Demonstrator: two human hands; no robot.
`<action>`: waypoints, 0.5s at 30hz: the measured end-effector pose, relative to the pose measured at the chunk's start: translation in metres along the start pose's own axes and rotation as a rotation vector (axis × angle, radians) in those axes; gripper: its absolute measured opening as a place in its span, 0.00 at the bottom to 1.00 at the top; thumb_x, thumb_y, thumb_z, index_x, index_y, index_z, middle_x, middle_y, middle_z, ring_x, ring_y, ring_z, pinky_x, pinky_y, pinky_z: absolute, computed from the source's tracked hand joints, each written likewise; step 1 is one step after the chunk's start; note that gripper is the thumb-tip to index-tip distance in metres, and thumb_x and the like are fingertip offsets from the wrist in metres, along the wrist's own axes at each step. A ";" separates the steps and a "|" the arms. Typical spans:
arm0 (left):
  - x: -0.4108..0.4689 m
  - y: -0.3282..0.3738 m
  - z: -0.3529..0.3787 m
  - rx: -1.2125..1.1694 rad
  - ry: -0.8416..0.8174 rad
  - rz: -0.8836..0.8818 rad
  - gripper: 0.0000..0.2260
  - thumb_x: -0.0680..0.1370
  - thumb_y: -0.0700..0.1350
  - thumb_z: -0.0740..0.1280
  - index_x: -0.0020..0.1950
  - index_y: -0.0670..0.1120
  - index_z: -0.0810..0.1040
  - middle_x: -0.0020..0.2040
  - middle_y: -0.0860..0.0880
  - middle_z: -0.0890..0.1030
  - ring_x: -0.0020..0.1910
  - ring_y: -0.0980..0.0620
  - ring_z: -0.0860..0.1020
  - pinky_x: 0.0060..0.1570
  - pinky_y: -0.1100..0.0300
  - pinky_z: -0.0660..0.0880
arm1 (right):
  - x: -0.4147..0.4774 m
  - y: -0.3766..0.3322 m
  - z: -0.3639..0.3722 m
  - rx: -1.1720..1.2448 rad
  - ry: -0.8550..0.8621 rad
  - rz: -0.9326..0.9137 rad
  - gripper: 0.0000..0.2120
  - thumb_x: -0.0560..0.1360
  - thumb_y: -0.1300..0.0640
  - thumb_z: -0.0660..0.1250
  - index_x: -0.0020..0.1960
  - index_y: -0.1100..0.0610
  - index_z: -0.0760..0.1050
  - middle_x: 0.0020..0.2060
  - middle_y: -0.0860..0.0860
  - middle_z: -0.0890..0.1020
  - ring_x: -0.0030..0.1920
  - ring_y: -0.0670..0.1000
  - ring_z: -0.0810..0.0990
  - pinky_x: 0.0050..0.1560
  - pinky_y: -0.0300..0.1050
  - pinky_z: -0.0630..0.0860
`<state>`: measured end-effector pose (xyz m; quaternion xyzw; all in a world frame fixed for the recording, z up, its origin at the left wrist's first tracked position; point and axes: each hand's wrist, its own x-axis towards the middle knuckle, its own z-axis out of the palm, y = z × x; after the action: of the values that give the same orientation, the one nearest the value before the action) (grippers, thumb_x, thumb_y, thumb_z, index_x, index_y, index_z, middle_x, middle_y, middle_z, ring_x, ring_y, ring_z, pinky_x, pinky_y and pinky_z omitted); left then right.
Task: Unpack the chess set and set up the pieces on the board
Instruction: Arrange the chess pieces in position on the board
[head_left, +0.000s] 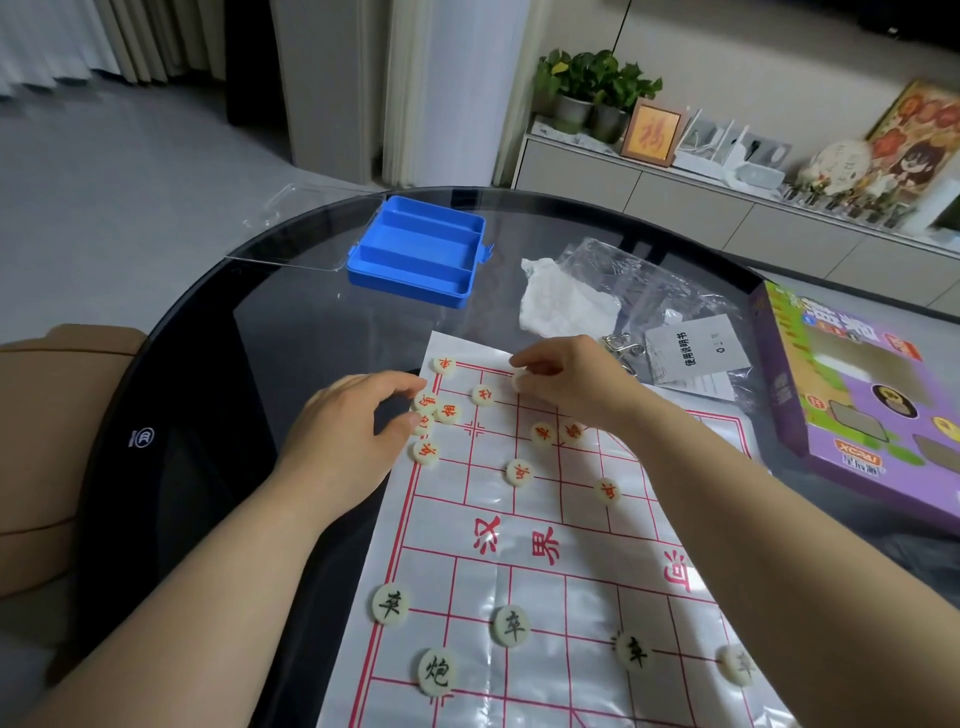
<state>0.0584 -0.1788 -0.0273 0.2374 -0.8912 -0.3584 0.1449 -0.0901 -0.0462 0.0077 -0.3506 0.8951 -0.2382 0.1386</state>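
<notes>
Our right hand (566, 374) pinches a light, slick disc (519, 383) by its rim; our left hand (353, 426) seems to nip an edge disc (425, 402) likewise.

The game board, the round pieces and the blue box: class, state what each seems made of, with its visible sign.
Game board: likely thin glossy plastic sheet or coated paper; it shines and shows creases. Round pieces: seemingly smooth cream plastic, slightly translucent edges. Blue box: moulded plastic, going by uniform colour and crisp dividers.
</notes>
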 end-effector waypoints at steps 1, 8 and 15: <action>0.000 0.000 0.000 -0.002 0.001 -0.002 0.15 0.77 0.46 0.62 0.63 0.51 0.71 0.62 0.52 0.73 0.64 0.52 0.68 0.56 0.59 0.67 | -0.001 0.001 -0.002 0.011 -0.011 0.017 0.13 0.75 0.59 0.65 0.59 0.58 0.76 0.54 0.55 0.80 0.52 0.50 0.77 0.47 0.32 0.68; 0.001 -0.001 0.001 -0.005 0.008 0.019 0.15 0.76 0.46 0.62 0.63 0.50 0.72 0.61 0.52 0.74 0.62 0.53 0.69 0.52 0.63 0.65 | -0.003 0.001 -0.009 -0.043 -0.008 0.035 0.15 0.76 0.64 0.60 0.61 0.58 0.74 0.58 0.54 0.79 0.51 0.51 0.76 0.43 0.30 0.64; 0.002 -0.002 0.002 -0.004 0.014 0.011 0.15 0.76 0.46 0.63 0.63 0.50 0.72 0.61 0.52 0.74 0.62 0.53 0.69 0.51 0.62 0.65 | -0.002 0.003 -0.013 -0.019 -0.027 0.013 0.11 0.75 0.66 0.61 0.55 0.61 0.78 0.44 0.53 0.81 0.33 0.43 0.73 0.36 0.31 0.69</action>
<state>0.0563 -0.1800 -0.0301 0.2346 -0.8908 -0.3576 0.1535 -0.0955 -0.0386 0.0173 -0.3491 0.8977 -0.2239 0.1489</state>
